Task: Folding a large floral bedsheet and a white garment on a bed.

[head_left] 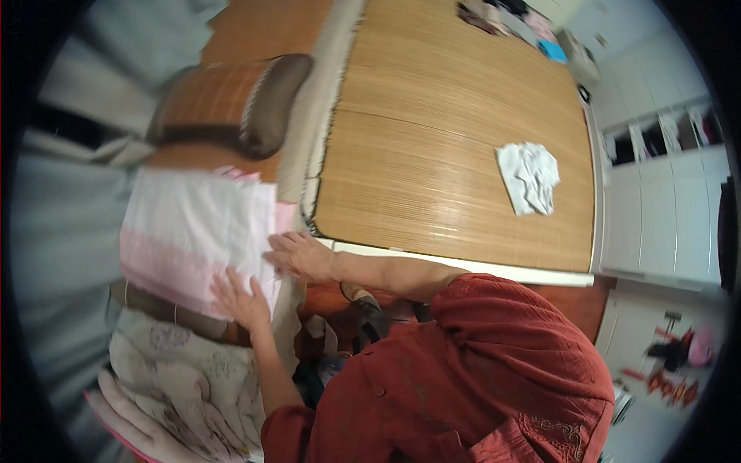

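Note:
A folded white and pink cloth (pixel 201 204) lies spread on the narrow surface at the left. My left hand (pixel 243 301) rests flat on its near pink part, with the fingers spread and nothing held. At the cloth's right edge is my right hand (pixel 302 256), its fingers stretched out over the white and pink fabric. Both hands are open, and the tips of the right fingers are slightly blurred.
A brown pillow (pixel 208 100) lies beyond the cloth. Near me is a rumpled patterned quilt (pixel 181 370). To the right stands a bed with a woven mat (pixel 432 154), a crumpled white garment (pixel 531 179) on it. White cabinets (pixel 656 208) line the far right.

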Tool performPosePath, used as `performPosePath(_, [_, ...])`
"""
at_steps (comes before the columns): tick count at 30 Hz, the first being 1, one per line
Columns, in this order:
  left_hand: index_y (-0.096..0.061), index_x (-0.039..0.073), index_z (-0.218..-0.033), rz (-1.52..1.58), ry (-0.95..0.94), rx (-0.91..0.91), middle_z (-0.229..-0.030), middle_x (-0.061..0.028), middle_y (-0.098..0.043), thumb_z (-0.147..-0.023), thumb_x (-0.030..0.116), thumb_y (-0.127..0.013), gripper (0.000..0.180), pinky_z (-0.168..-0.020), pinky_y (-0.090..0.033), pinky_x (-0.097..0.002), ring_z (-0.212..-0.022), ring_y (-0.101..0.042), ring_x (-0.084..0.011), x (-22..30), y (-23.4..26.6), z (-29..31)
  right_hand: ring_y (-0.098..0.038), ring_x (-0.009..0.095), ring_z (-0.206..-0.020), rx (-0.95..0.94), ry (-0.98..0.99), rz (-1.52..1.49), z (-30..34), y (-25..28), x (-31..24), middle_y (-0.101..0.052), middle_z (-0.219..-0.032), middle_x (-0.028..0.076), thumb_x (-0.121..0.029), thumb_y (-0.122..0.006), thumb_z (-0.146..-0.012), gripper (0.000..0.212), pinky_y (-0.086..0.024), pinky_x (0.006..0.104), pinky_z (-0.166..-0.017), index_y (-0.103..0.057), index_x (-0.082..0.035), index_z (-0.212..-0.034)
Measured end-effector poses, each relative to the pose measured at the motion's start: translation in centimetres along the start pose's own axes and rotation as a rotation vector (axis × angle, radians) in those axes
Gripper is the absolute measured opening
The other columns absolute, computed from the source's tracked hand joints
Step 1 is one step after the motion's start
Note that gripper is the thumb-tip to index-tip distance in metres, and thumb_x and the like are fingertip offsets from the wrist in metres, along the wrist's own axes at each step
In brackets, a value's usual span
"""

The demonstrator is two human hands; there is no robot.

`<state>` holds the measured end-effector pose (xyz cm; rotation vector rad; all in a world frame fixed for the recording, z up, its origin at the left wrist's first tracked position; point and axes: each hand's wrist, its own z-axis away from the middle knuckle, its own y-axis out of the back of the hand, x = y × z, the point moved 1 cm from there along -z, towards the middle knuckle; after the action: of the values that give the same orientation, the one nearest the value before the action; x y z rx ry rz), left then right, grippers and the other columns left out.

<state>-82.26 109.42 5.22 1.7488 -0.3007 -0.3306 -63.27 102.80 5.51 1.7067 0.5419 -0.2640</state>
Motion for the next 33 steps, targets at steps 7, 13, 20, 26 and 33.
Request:
performPosePath(7, [-0.023,0.006,-0.134,0.071,-0.252,0.05,-0.137,-0.0223,-0.019,-0.08,0.027,-0.052,0.065,-0.098,-0.019,-0.0551,-0.125,-0.02,-0.0405,8.2,3.1,2.3,-0.04,0.039,-0.109,0.084,-0.704,-0.316,20.2,2.0,8.8,-0.035,-0.125,0.025,-0.021,-0.056,-0.079,0.048,-0.036,0.042,-0.092,-0.04,-0.006,-0.121])
performPosePath(13, [-0.021,0.003,-0.133,0.392,-0.626,-0.216,-0.133,-0.0288,-0.02,-0.073,0.02,-0.06,0.074,-0.101,-0.02,-0.048,-0.123,-0.022,-0.0414,23.9,3.0,10.5,-0.05,0.037,-0.097,0.384,-1.159,-0.305,38.9,5.5,16.4,-0.047,-0.11,0.024,-0.019,-0.056,-0.077,0.04,-0.042,0.0391,-0.084,-0.049,-0.003,-0.112])
performPosePath(20, [-0.019,0.001,-0.133,0.63,-0.813,-0.532,-0.134,-0.0281,-0.019,-0.073,0.015,-0.06,0.074,-0.101,-0.022,-0.0439,-0.123,-0.021,-0.0421,40.9,4.1,19.7,-0.048,0.036,-0.099,0.578,-1.329,-0.212,55.6,11.0,20.5,-0.05,-0.107,0.023,-0.018,-0.056,-0.076,0.04,-0.04,0.0391,-0.086,-0.049,-0.001,-0.112])
performPosePath(26, [-0.021,0.001,-0.132,0.678,-1.016,-0.665,-0.132,-0.0284,-0.022,-0.073,0.015,-0.06,0.073,-0.099,-0.024,-0.0445,-0.121,-0.025,-0.0431,52.0,1.7,22.7,-0.048,0.035,-0.101,0.56,-1.549,-0.117,64.1,13.6,26.4,-0.048,-0.111,0.02,-0.02,-0.056,-0.077,0.042,-0.039,0.0379,-0.088,-0.047,-0.002,-0.114])
performPosePath(33, [-0.024,-0.004,-0.129,0.792,-0.51,-1.094,-0.119,-0.0264,-0.042,-0.079,0.021,-0.058,0.065,-0.089,-0.038,-0.0353,-0.108,-0.046,-0.0304,61.0,-10.8,21.3,-0.05,0.034,-0.086,0.616,-1.198,0.073,61.8,12.6,34.5,-0.053,-0.092,0.016,-0.009,-0.059,-0.068,0.028,-0.044,0.0406,-0.07,-0.05,0.0,-0.093])
